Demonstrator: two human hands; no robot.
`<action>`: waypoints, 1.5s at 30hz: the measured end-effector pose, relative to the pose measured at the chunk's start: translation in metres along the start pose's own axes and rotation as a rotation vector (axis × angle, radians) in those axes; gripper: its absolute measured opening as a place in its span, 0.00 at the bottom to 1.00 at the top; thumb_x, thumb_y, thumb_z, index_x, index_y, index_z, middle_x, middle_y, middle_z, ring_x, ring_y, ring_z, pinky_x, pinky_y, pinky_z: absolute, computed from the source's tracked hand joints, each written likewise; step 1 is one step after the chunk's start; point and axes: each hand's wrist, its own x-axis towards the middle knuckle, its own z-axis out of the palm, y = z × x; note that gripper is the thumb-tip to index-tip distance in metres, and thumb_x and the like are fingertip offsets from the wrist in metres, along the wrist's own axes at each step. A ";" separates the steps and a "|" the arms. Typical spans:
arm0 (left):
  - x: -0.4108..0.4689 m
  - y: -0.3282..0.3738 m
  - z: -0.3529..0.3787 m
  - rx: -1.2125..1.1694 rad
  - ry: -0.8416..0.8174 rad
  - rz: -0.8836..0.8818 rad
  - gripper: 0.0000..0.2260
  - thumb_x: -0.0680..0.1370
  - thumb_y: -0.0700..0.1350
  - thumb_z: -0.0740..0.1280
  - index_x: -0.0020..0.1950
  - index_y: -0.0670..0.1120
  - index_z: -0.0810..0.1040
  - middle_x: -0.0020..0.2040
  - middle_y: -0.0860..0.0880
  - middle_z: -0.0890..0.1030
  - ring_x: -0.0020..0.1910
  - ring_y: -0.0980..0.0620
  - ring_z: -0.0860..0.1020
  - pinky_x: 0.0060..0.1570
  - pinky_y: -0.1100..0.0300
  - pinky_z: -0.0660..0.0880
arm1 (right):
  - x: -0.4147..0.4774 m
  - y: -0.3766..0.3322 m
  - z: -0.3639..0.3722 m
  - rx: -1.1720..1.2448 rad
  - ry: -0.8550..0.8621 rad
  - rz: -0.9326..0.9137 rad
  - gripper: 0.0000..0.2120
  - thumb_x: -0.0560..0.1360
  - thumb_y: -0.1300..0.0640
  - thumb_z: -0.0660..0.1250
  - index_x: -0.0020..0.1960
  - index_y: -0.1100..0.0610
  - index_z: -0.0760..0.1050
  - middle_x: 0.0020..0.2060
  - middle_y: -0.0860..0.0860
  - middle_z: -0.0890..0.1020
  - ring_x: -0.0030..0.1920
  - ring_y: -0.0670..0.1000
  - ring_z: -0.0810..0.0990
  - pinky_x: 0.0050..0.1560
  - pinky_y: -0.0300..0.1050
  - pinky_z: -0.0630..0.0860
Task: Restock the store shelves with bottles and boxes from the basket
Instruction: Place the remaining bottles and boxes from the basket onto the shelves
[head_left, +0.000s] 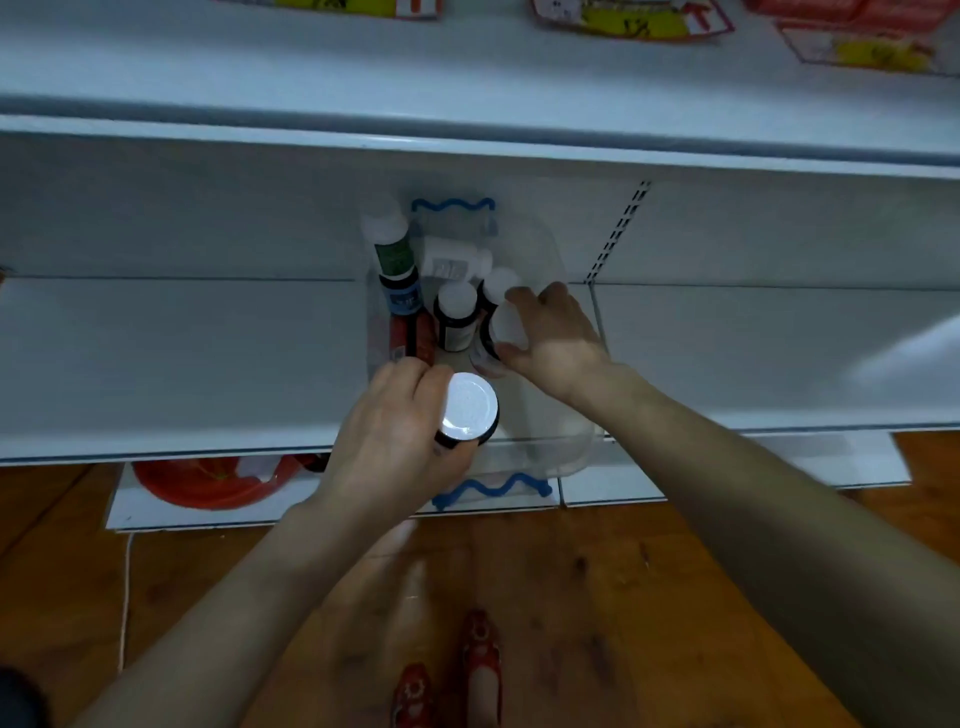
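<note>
The white shelf (182, 364) carries the clear basket (571, 447) at its middle, with bare board to the left and right. The left hand (395, 431), curled round an upright white-lidded jar (470, 405) at the basket's near edge, is nearer the left stretch. Farther right, the right hand (556, 343) pinches a white-capped bottle (506, 327) inside the basket.

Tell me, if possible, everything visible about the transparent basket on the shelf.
The basket looks like clear plastic, with rounded corners and a blue wavy handle at each end. It sits on the white shelf, its near end jutting past the front edge. Inside are white-capped bottles and a red box. The right hand reaches in and grips a bottle; the left hand holds a jar at its near-left corner.
</note>
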 end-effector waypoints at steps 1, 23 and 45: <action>-0.007 0.005 -0.008 -0.009 0.017 -0.006 0.20 0.65 0.49 0.67 0.51 0.36 0.77 0.42 0.40 0.77 0.43 0.43 0.74 0.34 0.54 0.75 | -0.009 -0.003 -0.005 -0.001 0.039 -0.006 0.26 0.75 0.54 0.64 0.70 0.59 0.62 0.60 0.62 0.67 0.60 0.60 0.69 0.53 0.47 0.69; -0.082 0.102 -0.220 -0.872 0.154 -0.379 0.11 0.70 0.46 0.72 0.49 0.51 0.74 0.44 0.56 0.77 0.39 0.66 0.76 0.37 0.73 0.71 | -0.214 -0.081 -0.201 0.558 0.375 -0.017 0.10 0.76 0.51 0.63 0.45 0.55 0.81 0.45 0.49 0.83 0.49 0.51 0.79 0.50 0.46 0.73; -0.181 0.064 -0.324 -0.501 0.581 -0.587 0.23 0.64 0.55 0.75 0.54 0.56 0.71 0.51 0.60 0.75 0.53 0.55 0.74 0.49 0.58 0.76 | -0.156 -0.253 -0.236 0.378 0.199 -0.586 0.14 0.71 0.50 0.70 0.39 0.61 0.75 0.36 0.59 0.75 0.40 0.57 0.72 0.39 0.49 0.67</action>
